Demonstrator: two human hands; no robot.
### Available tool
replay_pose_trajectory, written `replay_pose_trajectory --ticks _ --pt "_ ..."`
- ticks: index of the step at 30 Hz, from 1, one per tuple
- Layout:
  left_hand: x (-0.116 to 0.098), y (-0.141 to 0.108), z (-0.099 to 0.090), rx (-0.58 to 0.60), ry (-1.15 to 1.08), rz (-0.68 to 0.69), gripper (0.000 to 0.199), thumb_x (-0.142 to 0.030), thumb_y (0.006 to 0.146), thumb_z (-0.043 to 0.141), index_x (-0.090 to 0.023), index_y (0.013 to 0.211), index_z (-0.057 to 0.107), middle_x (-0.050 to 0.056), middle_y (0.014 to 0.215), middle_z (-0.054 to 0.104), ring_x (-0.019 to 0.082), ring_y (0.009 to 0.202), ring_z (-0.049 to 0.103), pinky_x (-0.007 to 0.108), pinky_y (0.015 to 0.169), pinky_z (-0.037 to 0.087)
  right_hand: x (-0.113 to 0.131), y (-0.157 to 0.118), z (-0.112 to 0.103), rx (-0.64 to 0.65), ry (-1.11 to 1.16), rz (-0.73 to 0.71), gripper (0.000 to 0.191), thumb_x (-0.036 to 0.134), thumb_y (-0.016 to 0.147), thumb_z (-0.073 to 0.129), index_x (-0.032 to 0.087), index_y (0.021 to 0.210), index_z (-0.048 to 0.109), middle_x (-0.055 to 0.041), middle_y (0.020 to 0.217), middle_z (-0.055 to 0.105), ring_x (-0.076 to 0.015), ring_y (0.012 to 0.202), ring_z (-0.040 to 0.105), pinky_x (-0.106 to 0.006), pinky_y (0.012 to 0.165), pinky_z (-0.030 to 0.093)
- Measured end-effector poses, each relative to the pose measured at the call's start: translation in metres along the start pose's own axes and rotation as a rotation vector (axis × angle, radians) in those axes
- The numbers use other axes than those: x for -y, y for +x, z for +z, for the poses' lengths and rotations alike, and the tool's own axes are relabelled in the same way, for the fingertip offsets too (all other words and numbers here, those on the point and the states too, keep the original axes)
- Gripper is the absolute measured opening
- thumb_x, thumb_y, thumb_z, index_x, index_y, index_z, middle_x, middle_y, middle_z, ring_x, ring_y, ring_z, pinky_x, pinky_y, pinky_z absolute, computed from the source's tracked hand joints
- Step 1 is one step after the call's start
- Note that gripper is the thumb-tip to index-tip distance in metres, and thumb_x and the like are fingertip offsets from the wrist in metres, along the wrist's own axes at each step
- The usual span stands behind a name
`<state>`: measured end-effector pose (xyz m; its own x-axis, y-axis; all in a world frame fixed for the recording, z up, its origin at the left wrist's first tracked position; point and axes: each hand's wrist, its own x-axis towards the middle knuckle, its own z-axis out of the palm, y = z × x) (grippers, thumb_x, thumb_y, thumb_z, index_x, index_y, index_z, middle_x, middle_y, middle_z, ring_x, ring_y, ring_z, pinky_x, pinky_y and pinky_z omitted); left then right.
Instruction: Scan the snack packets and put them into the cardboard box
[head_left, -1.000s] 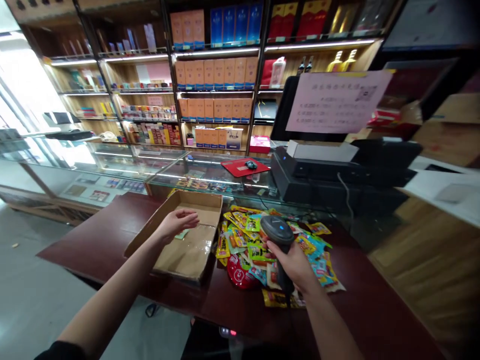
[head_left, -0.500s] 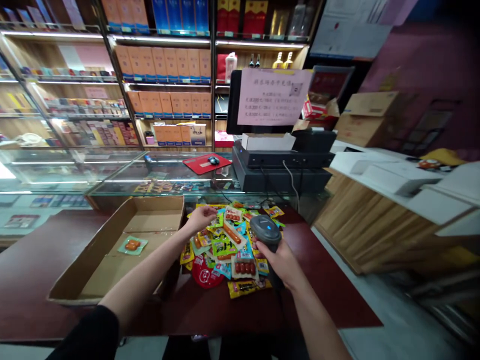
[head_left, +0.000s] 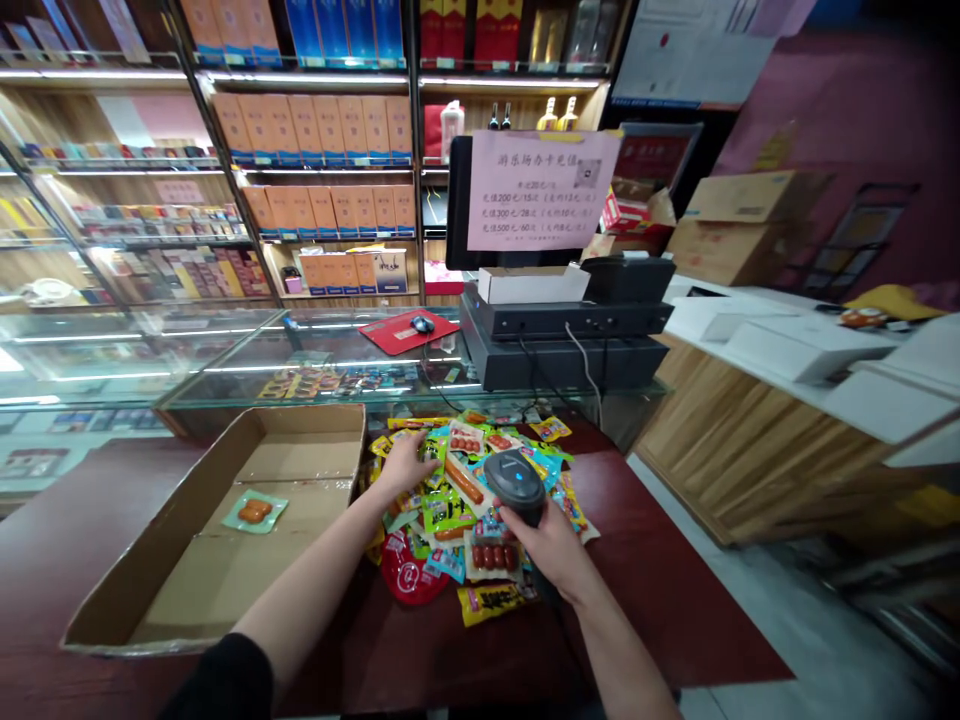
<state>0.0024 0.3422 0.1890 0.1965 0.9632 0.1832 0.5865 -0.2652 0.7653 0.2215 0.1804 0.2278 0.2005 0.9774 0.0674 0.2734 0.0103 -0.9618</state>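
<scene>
A pile of colourful snack packets [head_left: 450,512] lies on the dark red table. Over its upper left part is my left hand [head_left: 407,465], fingers apart, touching or just above the packets; nothing shows in its grasp. My right hand [head_left: 551,545] is wrapped round a black handheld scanner [head_left: 514,480] over the right side of the pile. Left of the pile stands a shallow cardboard box [head_left: 187,585] with one clear packet of small sausages [head_left: 255,511] inside. A round red packet [head_left: 409,570] lies at the pile's near left.
Behind the table is a glass counter [head_left: 330,375] with a red mouse pad [head_left: 405,330] and a black register [head_left: 570,350] with a sign-covered screen [head_left: 532,195]. Stocked shelves [head_left: 322,173] stand behind. A wood-sided counter [head_left: 720,450] is on the right.
My left hand has opened its fingers and moved slightly left and down. The scanner in my right hand has shifted a little left and down. The view has tilted slightly.
</scene>
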Motion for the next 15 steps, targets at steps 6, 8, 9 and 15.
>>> replay_pose_trajectory --ticks 6,8,9,15 --pt "0.001 -0.001 -0.012 0.096 -0.029 -0.111 0.049 -0.021 0.06 0.07 -0.017 0.109 0.066 0.001 0.069 0.065 0.019 0.069 0.06 0.027 0.07 0.044 0.004 -0.001 0.01 0.03 -0.072 -0.076 0.024 0.035 0.076 0.064 0.018 0.093 0.067 -0.0082 0.094 0.073 -0.0261 0.094 0.066 -0.042 0.086 0.051" --pt "0.0 -0.003 -0.016 0.118 -0.025 -0.092 0.04 -0.019 0.06 0.069 -0.016 0.1 0.069 0.001 0.067 0.064 0.017 0.065 0.059 0.026 0.066 0.044 0.008 -0.002 0.014 0.033 -0.068 -0.081 0.024 0.034 0.075 0.065 0.018 0.093 0.067 -0.0082 0.096 0.073 -0.0258 0.095 0.066 -0.041 0.087 0.05" --pt "-0.001 -0.003 -0.017 0.121 -0.045 -0.087 0.036 -0.018 0.06 0.069 -0.016 0.095 0.069 0.001 0.068 0.065 0.017 0.065 0.059 0.025 0.065 0.044 0.01 -0.002 0.016 0.034 -0.065 -0.083 0.024 0.033 0.075 0.065 0.018 0.093 0.067 -0.0081 0.097 0.073 -0.0256 0.095 0.066 -0.041 0.088 0.05" --pt "-0.014 -0.006 -0.028 0.13 -0.506 -0.234 0.036 -0.014 0.056 0.076 -0.016 0.09 0.064 0.003 0.081 0.069 0.015 0.065 0.063 0.025 0.063 0.051 0.017 -0.004 0.028 0.112 0.05 0.016 0.025 0.038 0.075 0.065 0.02 0.092 0.065 -0.0046 0.078 0.073 -0.0229 0.069 0.069 -0.035 0.061 0.056"
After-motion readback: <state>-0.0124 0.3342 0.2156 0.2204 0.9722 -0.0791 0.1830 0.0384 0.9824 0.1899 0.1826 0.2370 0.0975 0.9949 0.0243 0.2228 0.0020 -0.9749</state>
